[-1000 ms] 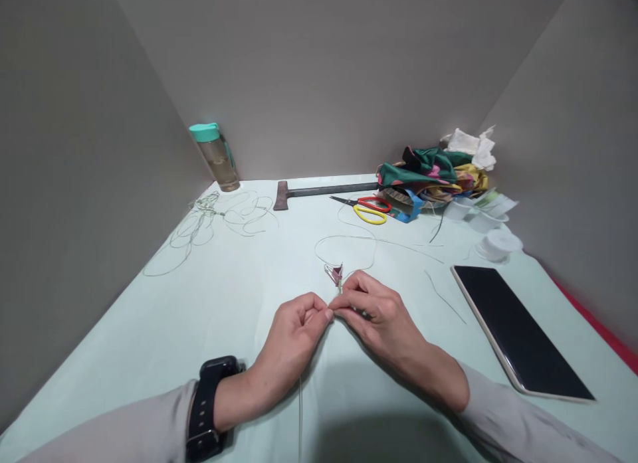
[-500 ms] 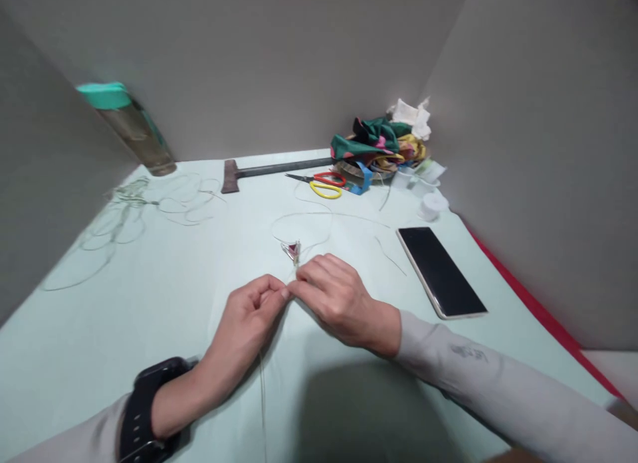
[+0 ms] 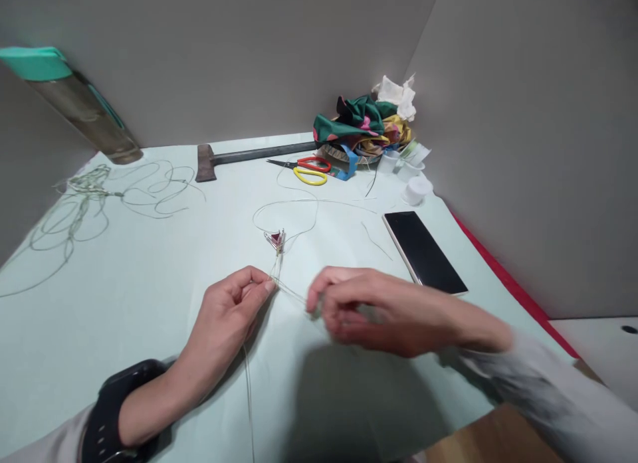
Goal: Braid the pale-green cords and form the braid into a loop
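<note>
My left hand [image 3: 232, 303] pinches thin pale green cords between thumb and forefinger, just below a small metal piece with a dark red triangular centre [image 3: 276, 240]. Cord ends trail down from under this hand toward the near edge. Off to the right, my right hand [image 3: 366, 307] is blurred by motion, its fingers curled at the end of a cord [image 3: 292, 291] that stretches between the two hands. A loose loop of cord [image 3: 254, 217] lies on the table beyond the metal piece.
A phone [image 3: 423, 250] lies at the right. Farther back are scissors [image 3: 310, 176], a hammer [image 3: 205, 163], bunched fabric [image 3: 366, 117] and a white spool [image 3: 417, 189]. A tangle of cord [image 3: 90, 184] and a bottle with a teal lid [image 3: 94, 111] occupy the left.
My right hand has moved away from my left, to the right and slightly nearer, drawing cord out between them. My left hand keeps its pinch. The view has shifted slightly.
</note>
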{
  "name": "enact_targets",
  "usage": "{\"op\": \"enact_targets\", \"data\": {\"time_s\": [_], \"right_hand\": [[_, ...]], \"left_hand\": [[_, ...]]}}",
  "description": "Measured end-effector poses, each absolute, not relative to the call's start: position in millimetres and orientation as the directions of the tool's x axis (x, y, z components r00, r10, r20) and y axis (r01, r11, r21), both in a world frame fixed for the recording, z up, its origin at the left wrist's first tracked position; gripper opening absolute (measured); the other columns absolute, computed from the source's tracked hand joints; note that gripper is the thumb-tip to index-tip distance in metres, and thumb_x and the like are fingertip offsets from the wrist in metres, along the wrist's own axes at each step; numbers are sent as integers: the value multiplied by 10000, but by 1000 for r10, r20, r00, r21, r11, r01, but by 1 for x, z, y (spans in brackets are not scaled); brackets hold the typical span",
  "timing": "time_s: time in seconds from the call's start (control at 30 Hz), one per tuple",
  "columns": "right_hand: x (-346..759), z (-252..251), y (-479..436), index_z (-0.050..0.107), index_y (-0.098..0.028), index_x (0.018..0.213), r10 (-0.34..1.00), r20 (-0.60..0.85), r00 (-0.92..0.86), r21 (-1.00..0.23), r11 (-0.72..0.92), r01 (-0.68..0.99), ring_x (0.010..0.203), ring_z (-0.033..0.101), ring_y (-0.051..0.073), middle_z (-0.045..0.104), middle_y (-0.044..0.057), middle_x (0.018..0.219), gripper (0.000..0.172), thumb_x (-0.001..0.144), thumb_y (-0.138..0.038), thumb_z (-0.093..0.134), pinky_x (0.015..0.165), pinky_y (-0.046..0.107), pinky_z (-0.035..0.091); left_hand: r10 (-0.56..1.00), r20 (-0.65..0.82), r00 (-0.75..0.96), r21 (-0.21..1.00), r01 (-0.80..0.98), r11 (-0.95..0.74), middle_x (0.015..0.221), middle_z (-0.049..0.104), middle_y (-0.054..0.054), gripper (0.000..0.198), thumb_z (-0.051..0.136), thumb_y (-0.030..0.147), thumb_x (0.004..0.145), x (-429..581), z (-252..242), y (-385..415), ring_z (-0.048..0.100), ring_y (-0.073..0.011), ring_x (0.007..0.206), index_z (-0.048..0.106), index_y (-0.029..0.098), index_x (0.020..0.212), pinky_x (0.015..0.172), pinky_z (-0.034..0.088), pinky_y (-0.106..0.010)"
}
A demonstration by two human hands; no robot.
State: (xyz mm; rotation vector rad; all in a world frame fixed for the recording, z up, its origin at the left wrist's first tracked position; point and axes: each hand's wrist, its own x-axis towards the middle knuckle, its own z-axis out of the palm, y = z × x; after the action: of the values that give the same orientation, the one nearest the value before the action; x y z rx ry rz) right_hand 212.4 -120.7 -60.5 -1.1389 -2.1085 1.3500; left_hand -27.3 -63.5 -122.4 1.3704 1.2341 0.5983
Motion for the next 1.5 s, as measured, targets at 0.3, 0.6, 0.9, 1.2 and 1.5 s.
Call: {"op": "enact_targets", "data": {"time_s": [0.3,0.6,0.9,1.2,1.5], "right_hand": [[292,-19,-159,742,-349,1060,960,-71,-269,-622,168,765,479,583,75,677,-31,641,165,1033,-388,584,406,204,377],[161,-104,-90,605,-184,1087,916,-245,-317,-893,-86,442,589,574,94,700,-25,806,161,967,-291,589,599,245,412],[175,-104,-86,502,-211,772,981,-100,-167,-761,33,648,638,418,122,515,-46,676,204,967,-168,460,638,299,253],[196,-115,-67,569,-201,795,1000,-11,-1,-644,-6,765,658,470,144,589,-17,695,171,941,-167,487,650,312,263],[195,-116,-65,590,-195,856,1000,-5,-17,-479,13,878,599,414,141,561,-4,679,219,979,-176,409,612,316,230]], "left_hand": [[912,-295,285,912,367,180,500,325,76,336,712,515,827,-26,-117,-66,267,-91,485,657,200,723,459,192,-239],[897,-322,303,908,365,203,519,297,77,407,712,592,854,-30,-118,-66,233,-86,492,676,195,769,447,196,-225],[857,-418,302,894,305,329,516,301,77,400,733,594,861,-33,-120,-70,238,-85,475,645,209,795,412,197,-208],[868,-407,285,895,315,316,532,281,79,387,718,581,872,-34,-122,-69,224,-85,480,616,220,778,411,209,-200],[872,-399,284,897,317,307,517,282,75,406,738,584,844,-34,-121,-69,226,-85,476,617,210,742,409,193,-212]]}}
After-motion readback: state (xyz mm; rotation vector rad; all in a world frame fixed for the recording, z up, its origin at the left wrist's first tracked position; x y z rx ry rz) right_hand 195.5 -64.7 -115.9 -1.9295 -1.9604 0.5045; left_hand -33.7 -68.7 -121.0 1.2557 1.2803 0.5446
